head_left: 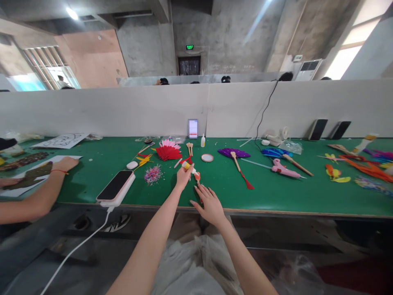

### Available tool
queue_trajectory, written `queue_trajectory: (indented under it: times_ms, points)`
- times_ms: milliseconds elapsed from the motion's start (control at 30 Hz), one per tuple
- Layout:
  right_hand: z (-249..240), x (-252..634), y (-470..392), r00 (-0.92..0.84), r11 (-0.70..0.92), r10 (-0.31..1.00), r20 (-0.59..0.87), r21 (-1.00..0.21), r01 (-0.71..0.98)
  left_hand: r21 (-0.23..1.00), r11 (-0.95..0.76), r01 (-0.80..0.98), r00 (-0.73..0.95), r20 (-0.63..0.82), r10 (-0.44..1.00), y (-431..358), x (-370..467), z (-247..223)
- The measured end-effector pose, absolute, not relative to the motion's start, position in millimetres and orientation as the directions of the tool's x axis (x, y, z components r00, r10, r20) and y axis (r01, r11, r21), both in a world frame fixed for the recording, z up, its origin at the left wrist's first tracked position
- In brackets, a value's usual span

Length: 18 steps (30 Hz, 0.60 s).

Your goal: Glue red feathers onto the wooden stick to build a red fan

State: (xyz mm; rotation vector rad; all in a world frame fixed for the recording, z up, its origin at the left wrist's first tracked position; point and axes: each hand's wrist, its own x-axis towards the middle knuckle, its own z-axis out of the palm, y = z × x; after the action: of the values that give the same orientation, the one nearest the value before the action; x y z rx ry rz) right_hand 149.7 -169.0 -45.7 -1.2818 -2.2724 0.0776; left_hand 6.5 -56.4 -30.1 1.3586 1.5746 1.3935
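Note:
My left hand is closed around a small glue bottle with a yellow and white body, tilted so its white nozzle points down to the right. Just below the nozzle lies a small orange-red piece on the green table. My right hand rests palm down with its fingers spread, its fingertips close to the lower end of that piece; whether they press on it I cannot tell. Beyond my hands are a red and pink feather fan, wooden handles and a round white-rimmed lid.
On the left are a phone on a white power bank, a heap of beads and another person's arm. To the right lie a purple fan, a blue fan and a pink glue gun. An upright white bottle stands behind.

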Motion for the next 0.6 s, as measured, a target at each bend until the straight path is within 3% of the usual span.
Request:
queue_trajectory:
  times_ms: [600]
  points:
    - [-44.9,149.1,-168.8,-0.406,0.54,0.817,0.41,-0.296,0.788,0.959,-0.09,0.269,-0.238,0.157,0.959,-51.7,3.4,-33.8]
